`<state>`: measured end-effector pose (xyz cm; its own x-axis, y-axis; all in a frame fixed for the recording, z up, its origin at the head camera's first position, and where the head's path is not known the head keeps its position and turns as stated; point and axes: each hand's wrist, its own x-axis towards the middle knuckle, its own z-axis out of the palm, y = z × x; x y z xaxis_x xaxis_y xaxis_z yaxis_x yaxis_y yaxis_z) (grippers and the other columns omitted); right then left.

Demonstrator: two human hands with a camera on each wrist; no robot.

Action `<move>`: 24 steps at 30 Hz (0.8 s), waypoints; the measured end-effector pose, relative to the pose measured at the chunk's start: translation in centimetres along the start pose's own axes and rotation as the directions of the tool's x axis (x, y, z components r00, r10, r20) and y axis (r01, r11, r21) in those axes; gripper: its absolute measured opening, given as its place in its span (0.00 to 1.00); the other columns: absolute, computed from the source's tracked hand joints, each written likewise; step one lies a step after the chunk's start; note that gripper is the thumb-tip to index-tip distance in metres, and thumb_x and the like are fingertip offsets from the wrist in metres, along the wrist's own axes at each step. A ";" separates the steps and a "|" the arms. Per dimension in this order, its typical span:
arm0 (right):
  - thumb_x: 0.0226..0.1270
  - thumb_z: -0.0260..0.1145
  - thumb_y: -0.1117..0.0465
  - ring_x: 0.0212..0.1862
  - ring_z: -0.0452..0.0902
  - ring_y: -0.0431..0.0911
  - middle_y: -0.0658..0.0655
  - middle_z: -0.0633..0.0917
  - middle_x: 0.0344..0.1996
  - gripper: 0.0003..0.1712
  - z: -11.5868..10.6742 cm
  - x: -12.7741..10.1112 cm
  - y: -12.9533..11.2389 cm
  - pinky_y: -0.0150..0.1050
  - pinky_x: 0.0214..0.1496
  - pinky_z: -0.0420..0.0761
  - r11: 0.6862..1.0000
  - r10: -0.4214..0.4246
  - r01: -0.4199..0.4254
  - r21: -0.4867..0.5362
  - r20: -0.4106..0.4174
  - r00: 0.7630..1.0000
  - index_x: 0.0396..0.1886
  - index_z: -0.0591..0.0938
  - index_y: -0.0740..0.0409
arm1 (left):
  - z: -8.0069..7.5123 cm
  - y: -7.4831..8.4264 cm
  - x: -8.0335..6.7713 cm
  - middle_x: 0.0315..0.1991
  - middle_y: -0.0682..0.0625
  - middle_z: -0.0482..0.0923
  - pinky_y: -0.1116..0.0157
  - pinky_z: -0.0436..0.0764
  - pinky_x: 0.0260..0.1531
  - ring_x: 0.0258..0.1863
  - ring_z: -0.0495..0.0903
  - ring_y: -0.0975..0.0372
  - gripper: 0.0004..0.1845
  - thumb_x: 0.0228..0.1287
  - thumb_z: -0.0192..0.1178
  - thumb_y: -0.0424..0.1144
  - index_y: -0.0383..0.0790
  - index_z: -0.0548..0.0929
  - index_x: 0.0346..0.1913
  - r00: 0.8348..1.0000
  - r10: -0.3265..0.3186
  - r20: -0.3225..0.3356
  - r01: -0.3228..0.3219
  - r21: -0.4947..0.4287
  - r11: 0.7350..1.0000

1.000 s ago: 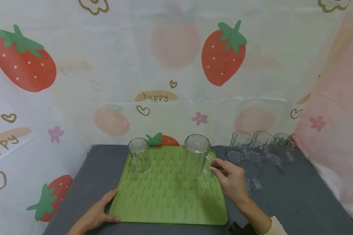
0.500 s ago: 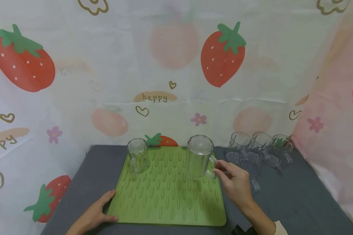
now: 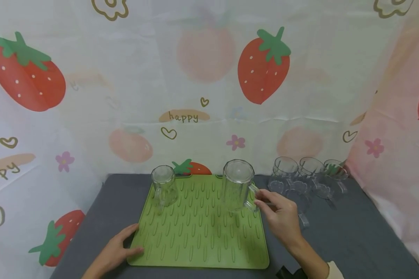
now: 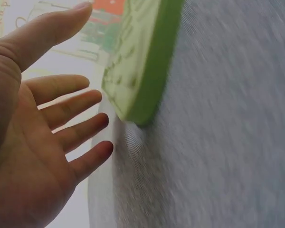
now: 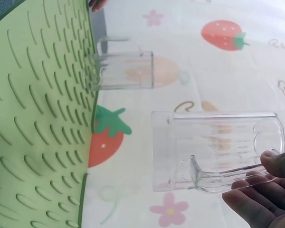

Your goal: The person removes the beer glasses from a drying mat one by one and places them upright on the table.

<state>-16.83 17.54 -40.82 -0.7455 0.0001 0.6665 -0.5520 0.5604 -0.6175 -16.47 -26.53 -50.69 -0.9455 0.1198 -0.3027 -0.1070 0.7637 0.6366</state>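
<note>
My right hand point(image 3: 283, 219) pinches the handle of a clear mug point(image 3: 238, 188), which is upside down, base up, over the right half of a green ridged mat point(image 3: 195, 244). In the right wrist view, the held mug point(image 5: 213, 152) appears apart from the mat; thumb and fingers are on its handle. A smaller clear mug point(image 3: 165, 188) stands inverted at the mat's back left, handle toward the front. Beside the mat's front left corner is my left hand point(image 3: 111, 250), holding nothing. The left wrist view shows its fingers point(image 4: 80, 130) extended and spread.
Upright clear mugs point(image 3: 285, 174) stand in a row at the table's back right. Another mug's handle point(image 3: 303, 220) shows beside my right hand, its body mostly hidden. A grey cloth point(image 3: 356, 232) covers the table, and a strawberry-print sheet point(image 3: 209, 93) hangs behind it.
The held mug and my right hand have shifted slightly right. My left thumb has lifted a little at the mat's corner. The other mugs stay put.
</note>
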 end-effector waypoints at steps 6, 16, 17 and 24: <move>0.50 0.73 0.76 0.33 0.86 0.46 0.57 0.88 0.32 0.14 0.0 0.1 0.0 0.21 0.35 0.81 1.000 -0.002 0.002 -0.008 -0.008 1.000 0.38 0.87 0.64 | 0.1 1.1 -0.3 0.70 0.28 0.61 0.38 0.70 0.60 0.69 0.60 0.34 0.41 0.62 0.65 0.51 0.29 0.64 0.71 0.998 0.052 -0.044 -0.053 -0.023 0.998; 0.50 0.73 0.76 0.33 0.86 0.46 0.56 0.88 0.31 0.13 -0.1 0.3 0.0 0.22 0.35 0.82 1.000 0.013 -0.013 -0.026 0.007 1.000 0.38 0.87 0.63 | 0.4 3.8 -0.5 0.70 0.32 0.63 0.46 0.75 0.60 0.68 0.66 0.39 0.30 0.71 0.57 0.45 0.32 0.68 0.70 0.991 0.071 -0.115 -0.103 -0.302 0.948; 0.50 0.73 0.75 0.33 0.86 0.46 0.56 0.88 0.31 0.13 -0.1 0.3 0.0 0.22 0.35 0.82 0.999 0.012 -0.012 -0.030 0.007 1.000 0.38 0.87 0.63 | 0.3 4.1 -0.5 0.70 0.33 0.64 0.45 0.75 0.60 0.68 0.66 0.39 0.30 0.71 0.57 0.45 0.33 0.68 0.69 0.990 0.070 -0.120 -0.105 -0.313 0.944; 0.51 0.73 0.75 0.33 0.86 0.45 0.56 0.88 0.31 0.13 0.2 0.6 0.7 0.22 0.36 0.82 1.000 -0.027 0.027 0.011 0.002 1.000 0.38 0.87 0.63 | 0.5 6.7 -0.2 0.68 0.36 0.69 0.43 0.70 0.64 0.70 0.65 0.42 0.28 0.71 0.56 0.47 0.35 0.71 0.68 0.992 0.069 -0.107 -0.105 -0.382 0.918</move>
<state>-17.77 17.78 -40.93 -0.7314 -0.0167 0.6817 -0.5756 0.5511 -0.6041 -16.83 -21.11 -46.70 -0.9781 0.1039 -0.1804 -0.1162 0.4466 0.8872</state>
